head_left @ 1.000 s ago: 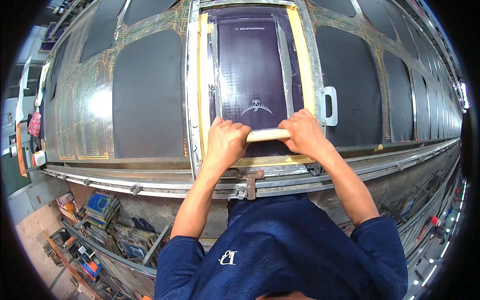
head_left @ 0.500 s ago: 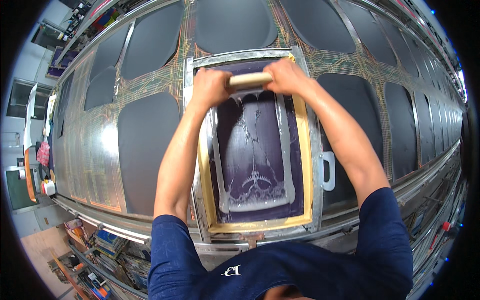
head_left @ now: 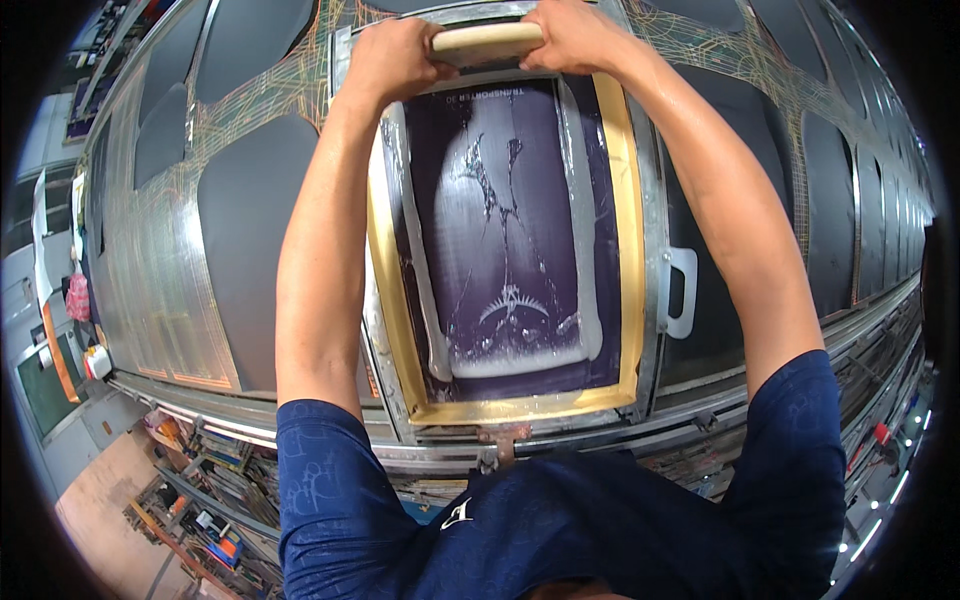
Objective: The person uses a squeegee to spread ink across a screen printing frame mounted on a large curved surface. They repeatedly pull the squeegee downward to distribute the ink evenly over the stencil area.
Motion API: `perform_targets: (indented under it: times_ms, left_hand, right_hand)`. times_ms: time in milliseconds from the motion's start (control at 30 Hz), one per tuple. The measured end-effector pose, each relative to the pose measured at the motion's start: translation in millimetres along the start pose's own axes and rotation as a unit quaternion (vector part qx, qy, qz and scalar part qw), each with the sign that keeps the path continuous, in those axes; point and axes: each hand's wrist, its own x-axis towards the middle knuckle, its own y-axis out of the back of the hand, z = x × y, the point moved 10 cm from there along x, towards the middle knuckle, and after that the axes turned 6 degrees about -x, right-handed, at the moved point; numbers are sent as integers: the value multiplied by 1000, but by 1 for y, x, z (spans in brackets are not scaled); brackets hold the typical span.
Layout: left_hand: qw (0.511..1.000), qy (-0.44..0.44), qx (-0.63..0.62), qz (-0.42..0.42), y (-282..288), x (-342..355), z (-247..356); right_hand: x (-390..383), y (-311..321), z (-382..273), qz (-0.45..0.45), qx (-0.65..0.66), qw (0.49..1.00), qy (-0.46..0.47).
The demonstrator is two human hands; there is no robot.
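Observation:
Both my hands grip the pale wooden handle of a squeegee [head_left: 487, 40], which lies across the far end of a screen-printing frame [head_left: 650, 230]. My left hand [head_left: 400, 58] is closed round its left end, my right hand [head_left: 572, 38] round its right end. The squeegee's blade is mostly hidden below the handle. Between squeegee and my body stretches the dark purple mesh [head_left: 470, 250], with a pale branching design and small lettering. Wet, whitish-grey ink [head_left: 520, 366] runs in strips along both sides and the near end. Yellow tape [head_left: 520, 410] lines the frame's inner edge.
The frame rests on a long table with rows of dark, rounded panels [head_left: 255, 230] and line-marked surface between them. A white handle [head_left: 682, 292] sticks out at the frame's right. A metal rail [head_left: 190, 405] edges the table; cluttered shelves [head_left: 215, 510] stand at lower left.
My hands have pushed the squeegee farther away along the mesh, uncovering the lettering at the far end. My view has shifted, so the frame sits higher in the picture.

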Motion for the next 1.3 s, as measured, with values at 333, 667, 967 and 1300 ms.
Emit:
perform_targets:
  times_ms: [333,667,967,1300]
  left_hand:
    - [996,2,-87,22,-28,-231,126]
    - [997,-19,-30,71,-27,-350,192]
    - [995,-29,-38,93,-33,-372,191]
    - [994,24,-77,80,18,-426,105]
  right_hand:
    - [-222,-81,-97,39,6,995,95]
    - [-309,-57,-87,124,111,986,1]
    - [-332,-95,77,292,147,886,-329]
    - [-294,-53,-49,342,270,863,-256]
